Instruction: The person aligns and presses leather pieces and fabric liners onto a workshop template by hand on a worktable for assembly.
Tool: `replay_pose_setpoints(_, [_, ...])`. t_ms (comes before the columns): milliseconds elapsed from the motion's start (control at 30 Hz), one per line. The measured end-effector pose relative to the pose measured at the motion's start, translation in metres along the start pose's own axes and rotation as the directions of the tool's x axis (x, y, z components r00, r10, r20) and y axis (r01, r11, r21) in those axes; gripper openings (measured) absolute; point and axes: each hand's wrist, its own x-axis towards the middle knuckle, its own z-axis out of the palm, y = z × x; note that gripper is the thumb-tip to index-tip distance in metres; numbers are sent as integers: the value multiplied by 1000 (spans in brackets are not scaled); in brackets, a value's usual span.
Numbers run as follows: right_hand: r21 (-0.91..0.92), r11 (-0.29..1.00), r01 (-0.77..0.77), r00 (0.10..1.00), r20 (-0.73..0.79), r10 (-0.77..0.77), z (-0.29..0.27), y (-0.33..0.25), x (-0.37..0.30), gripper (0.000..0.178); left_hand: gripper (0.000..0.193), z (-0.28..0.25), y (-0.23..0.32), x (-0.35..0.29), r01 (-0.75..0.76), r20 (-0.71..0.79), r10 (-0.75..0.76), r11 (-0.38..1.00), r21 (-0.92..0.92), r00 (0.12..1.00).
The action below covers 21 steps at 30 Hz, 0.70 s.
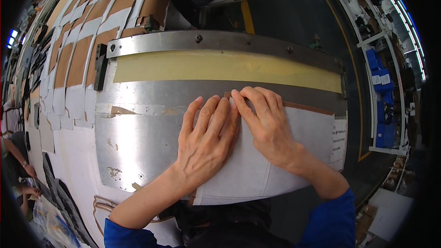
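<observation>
Toward the surface's (138, 149) near right corner, I judge the pale sheet (301, 144) light, pliable, best held by its brown far border (312, 109); left hand (204, 142) and right hand (271, 131) meet at its far-left corner, pinching or merely pressing, cannot tell.

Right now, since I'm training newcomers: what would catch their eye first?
Likely the left hand and right hand, close together mid-picture at the upper edge of a white panel. Next, the yellow strip across the metal plate beyond them, then the brown-and-white pieces at upper left.
</observation>
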Motion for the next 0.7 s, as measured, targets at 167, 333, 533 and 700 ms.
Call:
replay_pose_setpoints(167, [18,1000,8,1000,29,-9,0,1,1,47,48,5,-1,-3,-6,-57,6,1000,-9,998])
replay_pose_setpoints(333, [-31,998,50,998,38,-49,0,0,5,48,49,0,-2,-1,10,-26,-11,999,-40,1000])
replay_pose_setpoints(533, [-138,986,90,994,74,-80,4,-3,5,49,41,0,2,0,46,49,-48,998,40,998])
replay_pose_setpoints(700, [-102,994,46,999,30,-43,-1,7,-12,50,48,-3,3,-4,29,90,-36,996,80,995])
